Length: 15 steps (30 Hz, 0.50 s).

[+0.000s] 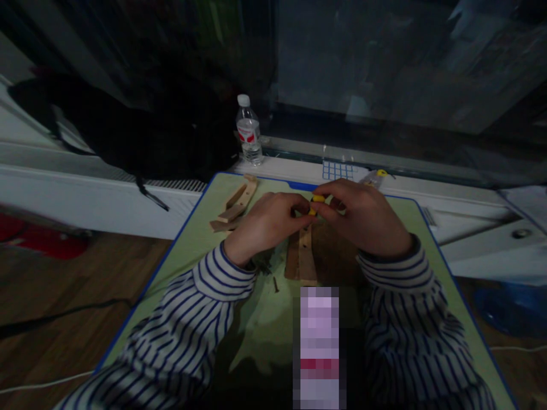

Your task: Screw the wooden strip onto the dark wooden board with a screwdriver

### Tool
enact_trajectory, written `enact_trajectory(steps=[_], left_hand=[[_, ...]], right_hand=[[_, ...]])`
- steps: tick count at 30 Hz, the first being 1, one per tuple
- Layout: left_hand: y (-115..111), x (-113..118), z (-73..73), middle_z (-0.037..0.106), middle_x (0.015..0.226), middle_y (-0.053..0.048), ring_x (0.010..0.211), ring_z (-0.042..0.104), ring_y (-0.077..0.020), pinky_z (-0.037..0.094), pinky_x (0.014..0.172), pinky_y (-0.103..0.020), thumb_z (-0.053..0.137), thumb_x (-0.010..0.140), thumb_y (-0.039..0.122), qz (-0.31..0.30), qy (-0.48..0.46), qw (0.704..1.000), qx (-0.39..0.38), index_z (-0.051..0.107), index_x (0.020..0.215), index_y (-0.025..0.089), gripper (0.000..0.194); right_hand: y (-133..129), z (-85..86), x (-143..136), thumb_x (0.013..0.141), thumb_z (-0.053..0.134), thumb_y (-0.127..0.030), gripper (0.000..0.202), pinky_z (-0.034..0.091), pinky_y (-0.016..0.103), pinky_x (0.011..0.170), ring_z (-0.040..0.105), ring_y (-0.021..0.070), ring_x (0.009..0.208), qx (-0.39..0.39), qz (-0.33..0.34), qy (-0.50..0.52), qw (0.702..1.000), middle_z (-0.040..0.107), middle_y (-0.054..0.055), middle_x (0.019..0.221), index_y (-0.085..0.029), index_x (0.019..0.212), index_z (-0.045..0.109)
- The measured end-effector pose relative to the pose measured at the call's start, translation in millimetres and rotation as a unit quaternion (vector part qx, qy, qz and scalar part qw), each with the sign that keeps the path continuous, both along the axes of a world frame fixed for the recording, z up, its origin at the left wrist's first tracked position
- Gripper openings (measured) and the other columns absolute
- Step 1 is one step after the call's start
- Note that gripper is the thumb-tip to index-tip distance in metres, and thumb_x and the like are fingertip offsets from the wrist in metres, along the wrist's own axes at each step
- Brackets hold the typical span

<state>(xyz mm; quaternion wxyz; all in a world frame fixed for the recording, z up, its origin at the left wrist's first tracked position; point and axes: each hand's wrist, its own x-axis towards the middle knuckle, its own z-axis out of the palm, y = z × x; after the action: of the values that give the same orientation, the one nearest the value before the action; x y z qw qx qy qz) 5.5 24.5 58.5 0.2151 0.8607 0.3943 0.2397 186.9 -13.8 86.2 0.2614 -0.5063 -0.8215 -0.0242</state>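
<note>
Above the far half of the table, my left hand (277, 221) and my right hand (363, 216) meet. The fingers of both are closed around a small yellow and black object (318, 199); its kind is mostly hidden by them. Directly below it, a narrow wooden strip with holes (306, 256) lies on a brown board (335, 256). My right hand is over that board. Beyond my left wrist rest several shaped wooden pieces (239, 204). A single screw (276, 285) lies near my left cuff, with a small dark heap of what look like screws (264, 263) beside it.
The green table (192, 239) has a blue edge. On the sill behind it stand a water bottle (248, 134), a blue grid-patterned item (339, 170) and a clear bag with something yellow (376, 177). A black bag (141, 131) lies at left. A pixelated patch covers the lower middle.
</note>
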Motion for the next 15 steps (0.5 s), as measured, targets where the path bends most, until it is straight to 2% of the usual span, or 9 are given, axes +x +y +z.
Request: enact_trajectory(steps=[9, 15], left_hand=[[-1.7, 2.0, -0.8, 0.073, 0.081, -0.002, 0.075, 0.065, -0.0185, 0.044, 0.068, -0.028, 0.058, 0.085, 0.041, 0.019, 0.018, 1.0, 0.014, 0.071, 0.09, 0.021, 0.024], [0.2, 0.8, -1.8, 0.074, 0.087, -0.002, 0.08, 0.066, -0.0185, 0.043, 0.068, -0.028, 0.054, 0.086, 0.043, 0.006, 0.014, 1.0, -0.011, 0.071, 0.092, 0.021, 0.028]], right_hand=[[0.5, 1.5, -2.4, 0.087, 0.057, -0.038, 0.024, 0.044, 0.031, 0.064, 0.062, 0.0166, 0.068, -0.011, -0.013, -0.004, 1.0, 0.071, 0.006, 0.087, -0.018, 0.097, 0.066], [-2.2, 3.0, -2.5, 0.087, 0.056, -0.033, 0.029, 0.048, 0.032, 0.068, 0.065, 0.0176, 0.075, -0.021, 0.01, 0.022, 0.999, 0.07, 0.009, 0.103, -0.016, 0.109, 0.063]])
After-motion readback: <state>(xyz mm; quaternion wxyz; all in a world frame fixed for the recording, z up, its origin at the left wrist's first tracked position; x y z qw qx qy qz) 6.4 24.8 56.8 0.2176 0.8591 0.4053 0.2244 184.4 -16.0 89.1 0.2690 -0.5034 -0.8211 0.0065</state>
